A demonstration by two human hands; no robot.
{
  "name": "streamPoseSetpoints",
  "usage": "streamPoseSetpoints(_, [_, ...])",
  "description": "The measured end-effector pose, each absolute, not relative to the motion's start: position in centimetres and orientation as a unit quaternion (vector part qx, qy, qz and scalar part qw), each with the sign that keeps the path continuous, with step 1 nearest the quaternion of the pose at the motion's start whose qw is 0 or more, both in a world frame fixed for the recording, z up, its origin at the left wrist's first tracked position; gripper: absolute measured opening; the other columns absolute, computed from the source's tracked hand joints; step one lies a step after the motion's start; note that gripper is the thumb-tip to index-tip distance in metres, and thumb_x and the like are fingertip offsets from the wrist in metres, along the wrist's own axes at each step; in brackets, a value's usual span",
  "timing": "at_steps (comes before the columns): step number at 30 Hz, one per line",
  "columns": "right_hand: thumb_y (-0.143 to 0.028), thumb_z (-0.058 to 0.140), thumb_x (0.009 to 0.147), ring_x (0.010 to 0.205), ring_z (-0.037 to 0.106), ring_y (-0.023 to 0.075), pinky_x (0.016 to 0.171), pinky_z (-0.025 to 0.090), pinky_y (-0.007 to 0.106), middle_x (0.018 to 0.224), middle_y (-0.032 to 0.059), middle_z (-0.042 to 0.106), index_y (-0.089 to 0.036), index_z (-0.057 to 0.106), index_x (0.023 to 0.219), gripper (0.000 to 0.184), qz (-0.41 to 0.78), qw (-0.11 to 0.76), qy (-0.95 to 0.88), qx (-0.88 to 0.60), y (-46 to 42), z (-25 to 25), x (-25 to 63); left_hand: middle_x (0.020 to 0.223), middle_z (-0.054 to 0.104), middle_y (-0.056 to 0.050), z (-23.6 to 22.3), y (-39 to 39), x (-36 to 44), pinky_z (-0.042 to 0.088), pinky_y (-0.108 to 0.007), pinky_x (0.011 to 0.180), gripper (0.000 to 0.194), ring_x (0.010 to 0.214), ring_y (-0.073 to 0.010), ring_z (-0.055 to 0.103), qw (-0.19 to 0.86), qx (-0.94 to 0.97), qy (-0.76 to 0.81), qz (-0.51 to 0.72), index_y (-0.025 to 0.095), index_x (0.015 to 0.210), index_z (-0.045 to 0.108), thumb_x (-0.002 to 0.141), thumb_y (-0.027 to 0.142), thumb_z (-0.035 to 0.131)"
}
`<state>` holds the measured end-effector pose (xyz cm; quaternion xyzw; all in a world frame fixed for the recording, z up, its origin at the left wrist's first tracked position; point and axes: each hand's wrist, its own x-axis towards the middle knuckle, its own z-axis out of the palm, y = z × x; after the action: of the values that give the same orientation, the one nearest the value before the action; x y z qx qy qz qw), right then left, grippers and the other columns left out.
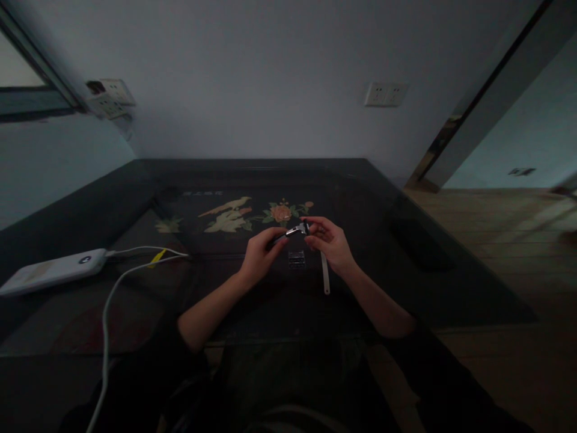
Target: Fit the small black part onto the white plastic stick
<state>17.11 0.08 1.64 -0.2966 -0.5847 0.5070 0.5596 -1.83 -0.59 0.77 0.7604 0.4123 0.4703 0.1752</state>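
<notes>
A razor with a dark handle and a shiny silver neck is held above the dark table. Around its handle, the fingers of my left hand are closed. My right hand pinches the dark head end of the razor between thumb and fingers. Just below the razor, a small clear case with dark rows inside lies on the tabletop. A thin pale strip with a hole at its near end lies under my right hand, its far end hidden.
To the left lies a white power bank with a white cable running toward me, a yellow tag on it. A dark flat object rests at the right. The wall rises behind the table.
</notes>
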Motion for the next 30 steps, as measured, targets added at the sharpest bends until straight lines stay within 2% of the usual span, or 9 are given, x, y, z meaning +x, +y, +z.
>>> streamPoseSetpoints(18, [-0.028,0.078,0.062,0.061,0.049,0.0089,0.053,0.041,0.022,0.068,-0.0037,0.053,-0.021,0.064,0.103,0.043,0.493,0.559,-0.591,-0.308,0.12,1.59,17.09,0.092,0.070,-0.005,0.79,-0.46,-1.96,0.049,-0.026,0.075,0.022,0.082,-0.0162,0.064,0.165,0.763,0.417,0.466,0.017,0.098,0.065,0.086,0.031,0.054])
streamPoseSetpoints(30, [-0.025,0.080,0.060,0.059,0.049,0.0083,0.052,0.041,0.022,0.066,-0.0048,0.052,-0.021,0.065,0.101,0.044,0.498,0.565,-0.582,-0.307,0.02,1.55,17.06,0.088,0.070,-0.005,0.58,-0.17,-2.11,0.049,-0.026,0.074,0.025,0.080,-0.0161,0.064,0.168,0.765,0.402,0.474,0.018,0.101,0.067,0.087,0.033,0.054])
